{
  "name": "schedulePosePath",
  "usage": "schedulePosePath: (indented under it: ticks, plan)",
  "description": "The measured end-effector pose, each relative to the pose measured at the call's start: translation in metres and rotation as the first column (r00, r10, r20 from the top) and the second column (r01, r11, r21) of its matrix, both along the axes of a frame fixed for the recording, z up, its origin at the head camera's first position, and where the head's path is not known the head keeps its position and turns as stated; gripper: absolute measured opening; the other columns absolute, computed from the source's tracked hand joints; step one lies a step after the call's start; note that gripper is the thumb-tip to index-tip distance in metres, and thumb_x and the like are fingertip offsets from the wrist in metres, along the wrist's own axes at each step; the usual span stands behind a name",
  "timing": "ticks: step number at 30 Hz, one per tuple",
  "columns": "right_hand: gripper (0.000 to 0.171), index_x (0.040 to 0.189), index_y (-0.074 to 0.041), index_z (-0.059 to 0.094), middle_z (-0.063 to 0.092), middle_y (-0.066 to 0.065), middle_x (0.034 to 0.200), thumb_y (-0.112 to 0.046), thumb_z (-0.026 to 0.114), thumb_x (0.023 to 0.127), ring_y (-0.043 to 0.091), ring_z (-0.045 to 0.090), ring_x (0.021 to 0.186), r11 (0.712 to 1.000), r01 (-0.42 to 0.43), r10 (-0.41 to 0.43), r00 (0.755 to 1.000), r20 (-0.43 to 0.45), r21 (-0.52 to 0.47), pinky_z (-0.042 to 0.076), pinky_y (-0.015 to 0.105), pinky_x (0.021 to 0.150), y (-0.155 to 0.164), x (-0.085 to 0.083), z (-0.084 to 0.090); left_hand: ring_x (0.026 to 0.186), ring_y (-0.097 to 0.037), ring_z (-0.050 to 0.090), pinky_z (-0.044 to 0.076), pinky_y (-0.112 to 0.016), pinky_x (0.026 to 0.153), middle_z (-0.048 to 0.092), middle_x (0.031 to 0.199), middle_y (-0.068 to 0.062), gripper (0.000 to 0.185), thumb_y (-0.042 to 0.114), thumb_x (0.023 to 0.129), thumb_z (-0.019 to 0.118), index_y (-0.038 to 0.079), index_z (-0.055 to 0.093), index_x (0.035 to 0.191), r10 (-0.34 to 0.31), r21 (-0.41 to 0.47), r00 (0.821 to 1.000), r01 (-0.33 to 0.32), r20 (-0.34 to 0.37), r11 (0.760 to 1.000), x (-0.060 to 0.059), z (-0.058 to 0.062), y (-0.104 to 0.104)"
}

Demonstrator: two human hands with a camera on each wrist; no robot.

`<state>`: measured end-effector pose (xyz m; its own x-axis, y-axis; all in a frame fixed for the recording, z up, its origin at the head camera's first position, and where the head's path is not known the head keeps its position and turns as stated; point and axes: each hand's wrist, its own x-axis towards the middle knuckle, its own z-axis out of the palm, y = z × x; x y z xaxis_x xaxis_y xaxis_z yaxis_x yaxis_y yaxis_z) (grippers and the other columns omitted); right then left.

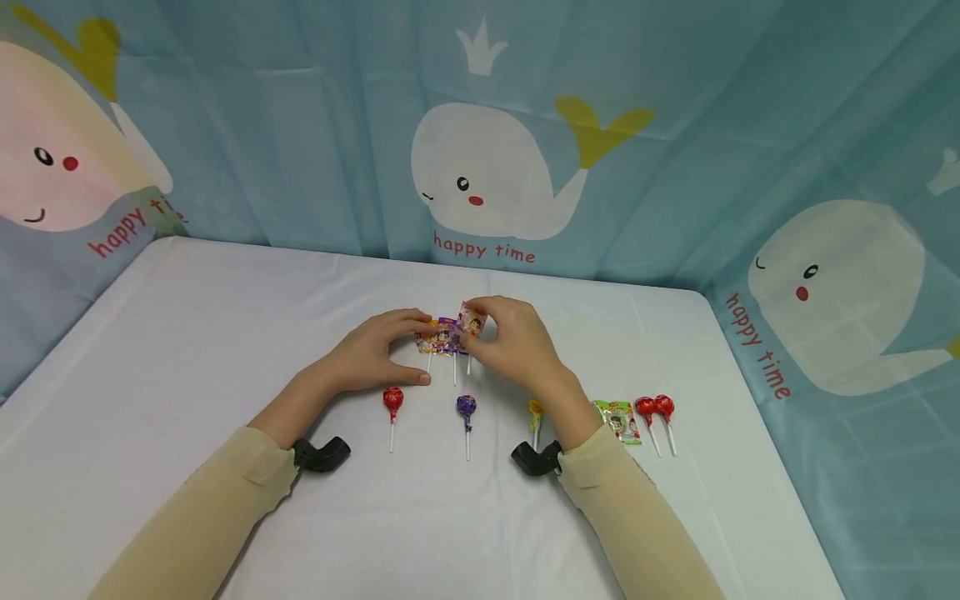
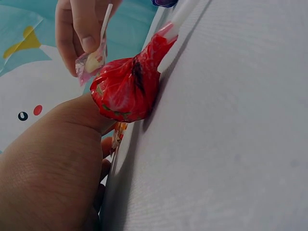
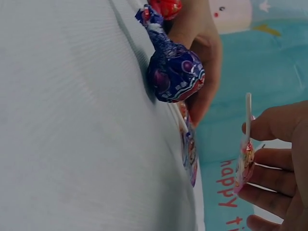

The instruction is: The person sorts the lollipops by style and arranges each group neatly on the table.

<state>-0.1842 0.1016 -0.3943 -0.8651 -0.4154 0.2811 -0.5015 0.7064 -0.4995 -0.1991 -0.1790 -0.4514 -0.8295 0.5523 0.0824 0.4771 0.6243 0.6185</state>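
Observation:
At the back of the white table, my right hand [image 1: 517, 337] pinches a flat lollipop in a pink wrapper [image 3: 244, 166], held above the cloth in the right wrist view. Beside it lie an orange-wrapped flat lollipop [image 1: 427, 345] and a purple-wrapped one [image 1: 452, 335], sticks toward me. My left hand [image 1: 367, 350] rests its extended fingers over the orange one, thumb spread apart near the stick. Closer to me, a round red lollipop [image 1: 393, 398] lies below the left hand. A round blue-purple lollipop [image 1: 467, 407] is to its right, and a yellow one [image 1: 536, 408] lies partly behind my right wrist.
Right of my right forearm lie a green packet [image 1: 618, 421], partly hidden by the sleeve, and two round red lollipops [image 1: 664, 405] side by side. A blue curtain [image 1: 315, 150] with whale prints stands behind the white table [image 1: 420, 533] and along its sides.

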Motion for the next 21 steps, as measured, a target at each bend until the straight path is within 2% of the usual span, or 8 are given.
schedulePosePath:
  ticks: [6,21]
  plan:
    - [0.046,0.140,-0.010,0.073,0.076,0.004,0.126,-0.029,0.081,0.098,0.024,0.069,0.119,0.999,0.019,-0.021,0.999,0.036,0.047,0.047,0.046,0.117,-0.002,-0.001,-0.005,0.157,-0.031,0.040,0.031,-0.061,0.128,0.052,0.163,0.000,0.079,0.055,0.084,0.093,0.027,0.066,0.153,-0.003,0.006,1.000,0.003,-0.006,1.000,0.000,0.000,0.000]
    - [0.046,0.139,-0.011,0.074,0.076,0.003,0.131,-0.031,0.082,0.098,0.023,0.069,0.122,0.994,0.030,-0.033,0.999,0.034,0.107,0.048,0.046,0.117,-0.005,-0.001,-0.013,0.156,-0.031,0.041,0.031,-0.061,0.128,0.053,0.163,-0.001,0.079,0.054,0.083,0.094,0.026,0.067,0.152,-0.005,0.020,1.000,0.005,-0.011,1.000,0.001,0.001,0.000]
